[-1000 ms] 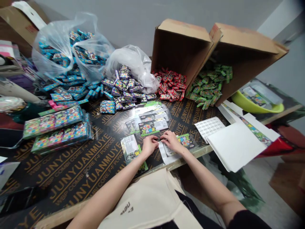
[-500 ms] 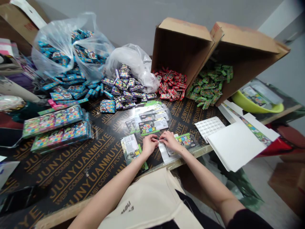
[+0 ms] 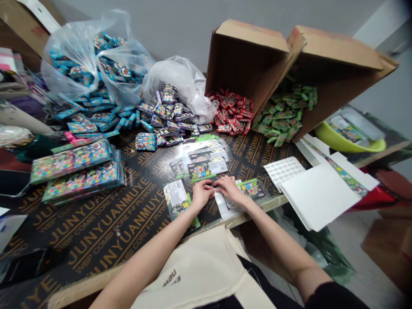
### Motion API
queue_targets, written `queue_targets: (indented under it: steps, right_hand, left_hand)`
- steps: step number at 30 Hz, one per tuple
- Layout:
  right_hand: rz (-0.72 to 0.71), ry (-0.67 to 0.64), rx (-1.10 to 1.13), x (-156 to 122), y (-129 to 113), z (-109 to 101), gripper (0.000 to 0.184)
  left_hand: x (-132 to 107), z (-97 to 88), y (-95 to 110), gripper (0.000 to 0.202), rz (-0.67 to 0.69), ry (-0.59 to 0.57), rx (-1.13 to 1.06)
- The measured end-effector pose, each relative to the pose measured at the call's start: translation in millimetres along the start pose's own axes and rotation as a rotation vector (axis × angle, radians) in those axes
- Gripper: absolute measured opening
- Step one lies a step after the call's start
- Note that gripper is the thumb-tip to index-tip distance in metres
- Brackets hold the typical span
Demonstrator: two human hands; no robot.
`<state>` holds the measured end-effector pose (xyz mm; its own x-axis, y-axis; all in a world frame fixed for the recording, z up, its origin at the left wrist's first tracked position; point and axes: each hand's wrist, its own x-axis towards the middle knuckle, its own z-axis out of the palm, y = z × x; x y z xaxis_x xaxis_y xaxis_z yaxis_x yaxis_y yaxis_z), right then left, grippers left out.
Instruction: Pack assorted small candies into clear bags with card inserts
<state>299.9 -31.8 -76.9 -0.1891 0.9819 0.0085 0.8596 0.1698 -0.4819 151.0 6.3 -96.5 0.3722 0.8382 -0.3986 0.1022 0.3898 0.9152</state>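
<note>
Heaps of packets (image 3: 167, 113) left, only a few spread on the worktop (image 3: 96, 231); left hand (image 3: 202, 194) and right hand (image 3: 230, 189) pinch narrow at a clear sleeve (image 3: 223, 205).

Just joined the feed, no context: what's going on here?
A person's left hand and right hand meet over a white-backed packet on a black plywood table. Printed cards lie spread just beyond. Further back sit heaps of blue packets, red packets and green packets, beside plastic bags and tipped cardboard boxes.
</note>
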Motion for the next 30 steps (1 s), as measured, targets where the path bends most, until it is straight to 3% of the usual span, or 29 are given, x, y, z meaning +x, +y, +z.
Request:
queue_targets:
  steps: [7,19,25,30]
  right_hand:
    - [-0.041,-0.053,-0.027,5,2,-3,0.007]
    - [-0.165,0.141,-0.115,-11,4,5,0.017]
    - [-0.027,0.142,-0.022,-9,2,8,0.008]
    - [-0.033,0.127,0.036,-7,3,10,0.009]
  left_hand:
    - [1,-0.7,-1,0.035,-0.016,-0.025,-0.021]
    - [-1,0.7,5,0.026,-0.007,0.005,0.000]
    - [-1,0.7,3,0.027,0.003,-0.003,0.007]
    - [1,1.2,-2,0.031,0.012,-0.014,0.027]
